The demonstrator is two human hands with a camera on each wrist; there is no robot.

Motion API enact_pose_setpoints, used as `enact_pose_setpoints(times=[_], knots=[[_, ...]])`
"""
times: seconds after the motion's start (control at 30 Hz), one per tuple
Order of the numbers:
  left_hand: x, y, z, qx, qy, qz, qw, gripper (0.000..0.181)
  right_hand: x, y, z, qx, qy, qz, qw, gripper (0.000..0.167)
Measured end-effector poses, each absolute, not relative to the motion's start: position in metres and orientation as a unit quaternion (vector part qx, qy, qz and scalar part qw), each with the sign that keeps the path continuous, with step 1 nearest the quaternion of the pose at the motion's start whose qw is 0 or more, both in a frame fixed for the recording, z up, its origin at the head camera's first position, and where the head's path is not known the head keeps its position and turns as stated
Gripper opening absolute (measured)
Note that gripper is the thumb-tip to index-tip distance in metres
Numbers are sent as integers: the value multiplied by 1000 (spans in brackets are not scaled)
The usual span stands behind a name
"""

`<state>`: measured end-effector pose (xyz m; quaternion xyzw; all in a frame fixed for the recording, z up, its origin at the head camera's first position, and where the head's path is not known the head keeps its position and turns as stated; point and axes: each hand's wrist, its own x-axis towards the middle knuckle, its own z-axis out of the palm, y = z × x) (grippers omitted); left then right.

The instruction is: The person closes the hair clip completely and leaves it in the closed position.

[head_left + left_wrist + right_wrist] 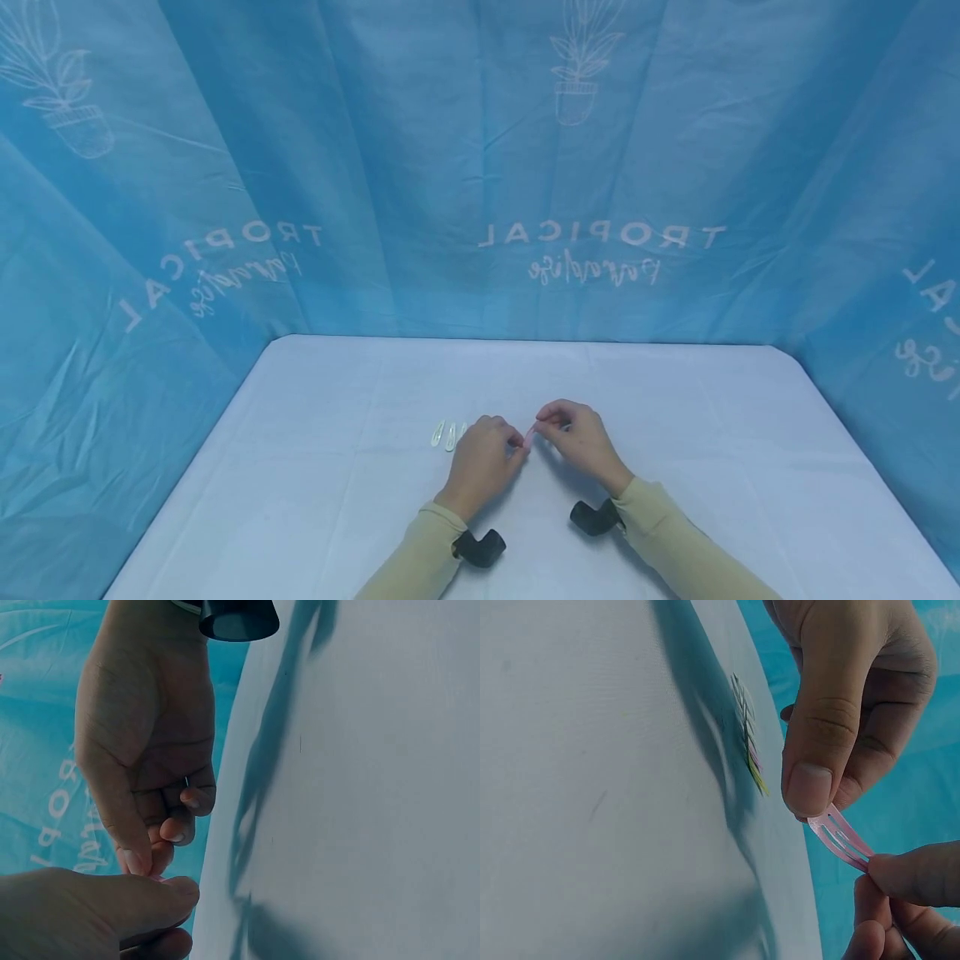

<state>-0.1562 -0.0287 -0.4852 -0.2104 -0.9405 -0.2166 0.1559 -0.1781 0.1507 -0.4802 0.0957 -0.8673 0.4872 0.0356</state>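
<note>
A pink snap hair clip [838, 838] is stretched between my two hands, with its slotted middle in sight. My left hand [487, 462] pinches one end of it between thumb and fingers; in the right wrist view this left hand [840, 712] comes down from the top. At the other end, the fingers of my right hand [585, 442] pinch the clip, just above the table. From the left wrist view, the right hand [154, 742] hangs at the top and the left hand [97, 904] lies below, hiding nearly all of the clip.
Several more hair clips [451, 437] lie in a row on the white table [337, 500], left of my left hand, which partly covers the row. In the right wrist view, pale, purplish and yellow-green clips [748, 739] show. Blue printed curtains [420, 167] surround the table.
</note>
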Motion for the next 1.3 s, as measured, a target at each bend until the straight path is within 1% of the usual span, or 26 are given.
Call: enact_pose_setpoints(times=[0.3, 0.8, 0.97, 1.2, 1.3], knots=[[-157, -38, -487, -213, -947, -177, 162, 15, -181, 138, -481, 104, -860, 499, 24, 6], [-157, -48, -489, -235, -943, -155, 177, 19, -189, 122, -485, 106, -871, 480, 11, 4], [-157, -50, -490, -226, -947, -144, 177, 20, -190, 119, -485, 121, -875, 468, 19, 5], [-158, -53, -489, -204, -952, -151, 170, 22, -191, 112, -484, 126, -890, 438, 6, 6], [-159, -54, -489, -197, -955, -150, 164, 22, -192, 111, -485, 134, -900, 415, 10, 7]])
